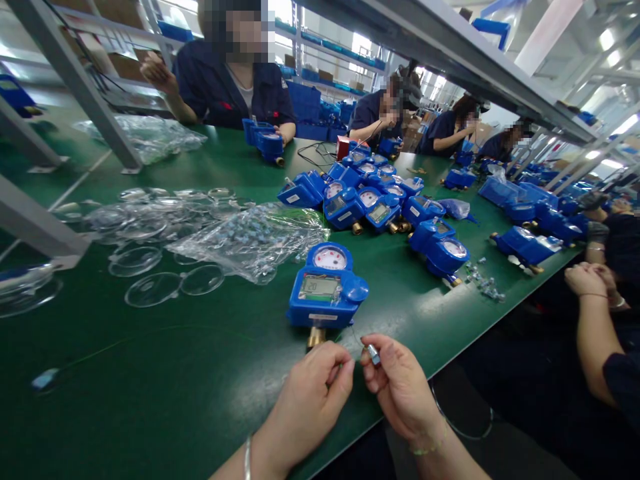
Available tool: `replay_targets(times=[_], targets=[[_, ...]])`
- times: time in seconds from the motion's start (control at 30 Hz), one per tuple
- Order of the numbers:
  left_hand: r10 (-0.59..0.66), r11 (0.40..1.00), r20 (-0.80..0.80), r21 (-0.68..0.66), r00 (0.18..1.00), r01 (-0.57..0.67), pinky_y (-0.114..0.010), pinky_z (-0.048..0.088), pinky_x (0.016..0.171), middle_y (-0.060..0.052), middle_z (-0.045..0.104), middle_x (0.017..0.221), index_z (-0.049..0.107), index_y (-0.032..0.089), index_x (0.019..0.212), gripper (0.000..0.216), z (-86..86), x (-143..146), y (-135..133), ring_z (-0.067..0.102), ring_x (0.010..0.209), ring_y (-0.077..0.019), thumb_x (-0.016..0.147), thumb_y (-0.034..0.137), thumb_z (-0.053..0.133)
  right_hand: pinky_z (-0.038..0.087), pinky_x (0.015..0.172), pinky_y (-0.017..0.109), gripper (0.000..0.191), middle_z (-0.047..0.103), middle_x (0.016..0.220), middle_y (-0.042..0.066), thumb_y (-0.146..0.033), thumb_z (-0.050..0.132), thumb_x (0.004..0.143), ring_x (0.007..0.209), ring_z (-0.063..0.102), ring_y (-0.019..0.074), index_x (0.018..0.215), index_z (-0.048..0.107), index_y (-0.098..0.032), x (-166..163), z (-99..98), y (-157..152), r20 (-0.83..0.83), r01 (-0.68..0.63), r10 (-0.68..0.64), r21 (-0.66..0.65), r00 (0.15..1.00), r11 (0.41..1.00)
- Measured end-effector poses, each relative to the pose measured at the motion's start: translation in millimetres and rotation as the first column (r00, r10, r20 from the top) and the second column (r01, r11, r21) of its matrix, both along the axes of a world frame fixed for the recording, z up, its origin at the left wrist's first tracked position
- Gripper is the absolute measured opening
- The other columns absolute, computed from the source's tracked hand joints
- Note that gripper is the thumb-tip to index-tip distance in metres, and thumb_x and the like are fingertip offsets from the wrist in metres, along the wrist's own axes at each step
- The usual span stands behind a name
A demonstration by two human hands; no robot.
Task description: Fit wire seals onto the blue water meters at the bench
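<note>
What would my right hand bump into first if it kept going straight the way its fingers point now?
The right hand points up and left with a small metal piece pinched in its fingertips. It would probably first meet the left hand fingertips close beside it, then the blue meter; depth is unclear.

The thin wire (pixel 356 337) between both grips is too fine to trace.

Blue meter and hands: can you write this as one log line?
left hand: pinching thin wire | right hand: holding small seal | blue meter: flat on green table
</note>
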State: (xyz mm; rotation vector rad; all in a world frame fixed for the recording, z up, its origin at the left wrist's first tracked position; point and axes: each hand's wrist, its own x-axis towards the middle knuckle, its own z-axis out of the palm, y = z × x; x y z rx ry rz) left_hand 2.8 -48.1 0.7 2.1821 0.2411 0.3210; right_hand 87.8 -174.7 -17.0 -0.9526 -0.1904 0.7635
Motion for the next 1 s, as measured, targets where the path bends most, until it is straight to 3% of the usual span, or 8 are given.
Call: replay_targets(times=[0.33,0.83,1.0], targets=[[0.055,0.996,0.016,0.065,0.998,-0.056,-0.024,0.04,0.061,0.002,0.056,0.067,0.052,0.02,0.076,0.014,-4.0,0.8,0.3,0.053,0.063,-0.0126,0.085,0.024,0.042,0.037,0.047,0.016,0.028,0.058,0.07,0.003,-0.038,0.058,0.083,0.054,0.048,0.0063,0.095,0.062,-0.013,-0.3,-2.8,0.5,-0.025,-0.017,0.017,0.014,1.0,1.0],[0.028,0.993,0.044,0.112,0.999,-0.033,-0.025,0.04,0.063,0.002,0.053,0.067,0.05,0.019,0.073,0.016,-5.0,1.9,-0.1,0.052,0.064,-0.0127,0.086,0.022,0.041,0.036,0.045,0.015,0.028,0.058,0.068,0.003,-0.038,0.058,0.082,0.053,0.047,0.006,0.093,0.063,-0.013,1.0,-2.0,1.6,-0.026,-0.024,0.024,0.021,0.999,0.999],[0.002,0.994,0.061,0.11,0.998,-0.009,-0.026,0.04,0.064,0.001,0.053,0.069,0.05,0.019,0.072,0.016,-5.7,1.3,0.7,0.052,0.066,-0.0127,0.086,0.021,0.041,0.034,0.046,0.016,0.029,0.058,0.069,0.003,-0.04,0.061,0.08,0.051,0.046,0.0059,0.094,0.063,-0.015,1.8,-5.1,0.0,0.067,-0.017,0.018,-0.026,0.998,1.0]])
